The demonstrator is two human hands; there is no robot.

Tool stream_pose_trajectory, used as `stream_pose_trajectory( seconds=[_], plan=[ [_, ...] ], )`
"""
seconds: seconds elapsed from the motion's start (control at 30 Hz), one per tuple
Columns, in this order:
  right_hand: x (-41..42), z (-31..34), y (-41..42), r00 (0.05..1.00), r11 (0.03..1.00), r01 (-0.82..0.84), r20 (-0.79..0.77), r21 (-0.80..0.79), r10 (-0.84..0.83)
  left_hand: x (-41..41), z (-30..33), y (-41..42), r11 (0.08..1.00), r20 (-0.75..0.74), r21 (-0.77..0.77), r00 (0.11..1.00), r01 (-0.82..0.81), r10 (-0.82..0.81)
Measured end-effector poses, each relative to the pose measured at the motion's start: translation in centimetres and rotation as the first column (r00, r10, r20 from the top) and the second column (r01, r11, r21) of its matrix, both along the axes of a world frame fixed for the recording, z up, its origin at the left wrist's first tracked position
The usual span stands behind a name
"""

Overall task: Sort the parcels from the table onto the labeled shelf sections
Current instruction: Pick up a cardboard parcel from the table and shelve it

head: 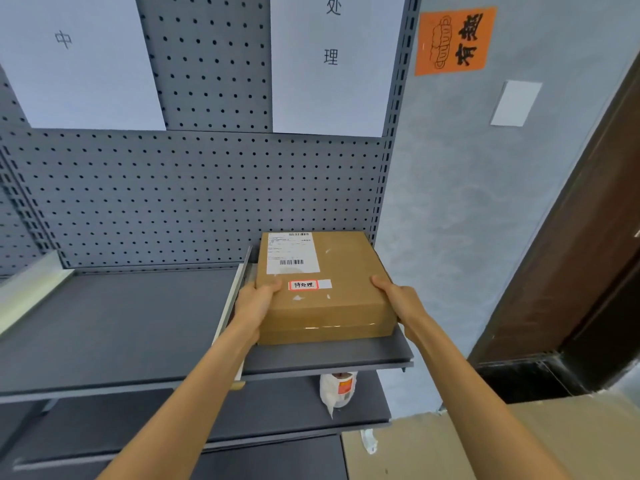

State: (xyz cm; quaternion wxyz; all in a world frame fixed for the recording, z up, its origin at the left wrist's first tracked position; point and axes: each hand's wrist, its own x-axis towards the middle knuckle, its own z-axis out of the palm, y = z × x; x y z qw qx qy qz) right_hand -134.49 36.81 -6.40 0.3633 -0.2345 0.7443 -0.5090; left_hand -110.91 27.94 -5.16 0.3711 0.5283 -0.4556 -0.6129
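Note:
A flat brown cardboard parcel [341,292] with a white shipping label and a small red-framed sticker sits on the grey shelf [138,327], in its rightmost section. My left hand [254,301] grips the parcel's left side, thumb on the top face. On the opposite side, my right hand [398,296] holds the right edge, its thumb also on top. A white paper sign [332,64] with black characters hangs on the pegboard above this section.
A white divider strip [230,306] bounds the section on the left; another divider [31,289] lies far left. A second paper sign [76,60] hangs upper left. A white bagged parcel [337,389] lies on the shelf below. A grey wall and a dark door frame [571,271] are at right.

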Motion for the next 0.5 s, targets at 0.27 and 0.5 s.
stream_pose_trajectory(
  seconds=[0.27,0.5],
  plan=[
    [-0.4,0.5,-0.1,0.998,0.998,-0.051,0.040,0.027,0.050,-0.4,-0.3,-0.6,0.999,0.045,0.044,0.999,-0.004,0.002],
    [0.3,2.1,0.5,0.963,0.998,-0.033,-0.265,0.047,0.044,0.0,1.1,-0.8,0.998,0.159,-0.016,0.986,0.054,-0.051]
  ],
)
